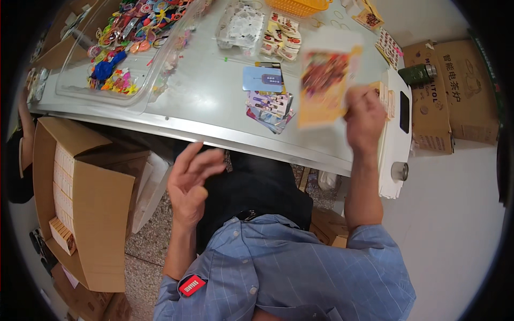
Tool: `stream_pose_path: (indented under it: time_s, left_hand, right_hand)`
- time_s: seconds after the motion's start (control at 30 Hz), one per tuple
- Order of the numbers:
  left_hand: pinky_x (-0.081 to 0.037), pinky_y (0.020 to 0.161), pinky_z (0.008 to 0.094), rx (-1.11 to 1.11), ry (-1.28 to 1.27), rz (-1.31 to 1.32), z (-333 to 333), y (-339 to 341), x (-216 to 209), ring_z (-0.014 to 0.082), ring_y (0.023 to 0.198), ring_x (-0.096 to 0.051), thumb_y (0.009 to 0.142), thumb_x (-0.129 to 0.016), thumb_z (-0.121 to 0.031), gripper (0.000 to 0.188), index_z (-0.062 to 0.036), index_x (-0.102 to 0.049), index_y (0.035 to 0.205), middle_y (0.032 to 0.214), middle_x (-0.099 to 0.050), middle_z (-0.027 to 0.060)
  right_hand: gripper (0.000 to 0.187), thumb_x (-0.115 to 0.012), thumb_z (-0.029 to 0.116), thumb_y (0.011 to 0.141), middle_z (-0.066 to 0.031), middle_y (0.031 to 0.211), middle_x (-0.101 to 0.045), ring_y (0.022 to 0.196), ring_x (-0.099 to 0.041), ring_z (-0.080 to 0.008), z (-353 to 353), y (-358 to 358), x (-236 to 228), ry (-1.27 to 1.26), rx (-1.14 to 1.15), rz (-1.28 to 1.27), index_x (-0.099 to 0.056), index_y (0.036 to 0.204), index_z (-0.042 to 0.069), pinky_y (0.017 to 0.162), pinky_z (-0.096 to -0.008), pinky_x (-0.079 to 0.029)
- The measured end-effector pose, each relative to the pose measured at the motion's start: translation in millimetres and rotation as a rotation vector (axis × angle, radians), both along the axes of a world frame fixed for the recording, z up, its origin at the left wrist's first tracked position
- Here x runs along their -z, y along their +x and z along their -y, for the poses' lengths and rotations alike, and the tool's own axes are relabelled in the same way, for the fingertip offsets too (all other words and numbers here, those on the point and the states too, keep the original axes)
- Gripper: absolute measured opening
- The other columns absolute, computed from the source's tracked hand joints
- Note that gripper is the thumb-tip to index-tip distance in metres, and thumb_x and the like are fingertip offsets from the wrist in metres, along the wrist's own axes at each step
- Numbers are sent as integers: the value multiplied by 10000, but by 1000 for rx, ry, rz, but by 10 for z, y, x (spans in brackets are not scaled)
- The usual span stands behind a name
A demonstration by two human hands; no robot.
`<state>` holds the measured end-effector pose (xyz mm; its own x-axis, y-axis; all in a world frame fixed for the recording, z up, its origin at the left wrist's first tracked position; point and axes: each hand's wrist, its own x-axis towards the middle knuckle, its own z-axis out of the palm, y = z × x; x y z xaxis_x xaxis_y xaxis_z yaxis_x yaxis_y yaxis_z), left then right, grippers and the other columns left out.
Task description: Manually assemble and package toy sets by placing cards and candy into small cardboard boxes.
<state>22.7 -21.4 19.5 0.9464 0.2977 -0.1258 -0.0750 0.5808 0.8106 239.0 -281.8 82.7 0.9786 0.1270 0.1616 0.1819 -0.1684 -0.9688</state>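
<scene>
My right hand pinches the edge of a flat yellow printed packet and holds it above the table on the right. The packet is blurred by motion, so its exact kind is hard to tell. Over my lap, in front of the table edge, my left hand is empty with its fingers apart. Between the hands, on the table, lies a fanned pile of printed cards, with a light blue card at its far side. Beside my right hand stands a stack of similar yellow packets, partly hidden.
A clear tray of colourful small trinkets fills the table's left. Farther back are a clear tub, bundled printed pieces and a yellow basket. A phone lies right. An open carton stands left of my legs.
</scene>
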Motion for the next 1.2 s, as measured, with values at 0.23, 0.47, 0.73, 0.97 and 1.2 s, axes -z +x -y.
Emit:
stream_pose_path:
  time_s: [0.23,0.47,0.73,0.97,1.2]
  left_hand:
    - [-506,1018,382,411,-293,154,5,216,-167,237,1206,-608,476,-1048,-268,1332,77,-307,1527,1404,-560,182]
    - [-589,855,337,205,55,-136,-139,-56,221,235,1015,-704,646,-892,-6,826,71,-498,1368,1202,-681,172]
    - [-586,740,270,-553,408,-189,107,-417,710,142,873,-696,822,-798,61,707,46,-435,1429,1122,-691,153]
    - [-561,803,239,-435,390,-292,42,-765,827,122,886,-682,901,-735,42,344,61,-651,1234,1103,-681,100]
    - [-507,818,224,-101,441,-298,-115,-930,813,94,921,-618,904,-724,35,233,16,-690,1134,1069,-634,51]
  right_hand:
    - [175,-695,183,979,27,769,-630,658,-544,-37,-694,-1202,543,254,-677,-574,-692,932,14,592,-204,-444]
    - [209,-535,106,1031,-67,980,-686,859,-592,-58,-841,-1463,739,-66,-805,-183,-661,1076,-54,730,-238,-478]
    - [248,-552,157,1058,-37,905,-694,826,-596,-54,-1082,-1784,1356,78,-646,-593,-681,1102,-50,733,-234,-499]
    - [408,-597,64,1023,-138,1245,-651,1050,-661,-152,-1166,-1721,1481,219,-654,-474,-526,1412,-37,906,-290,-531]
    - [230,-721,49,919,-83,954,-647,855,-641,-143,-1068,-1548,1491,16,-834,-195,-671,1141,15,748,-279,-511]
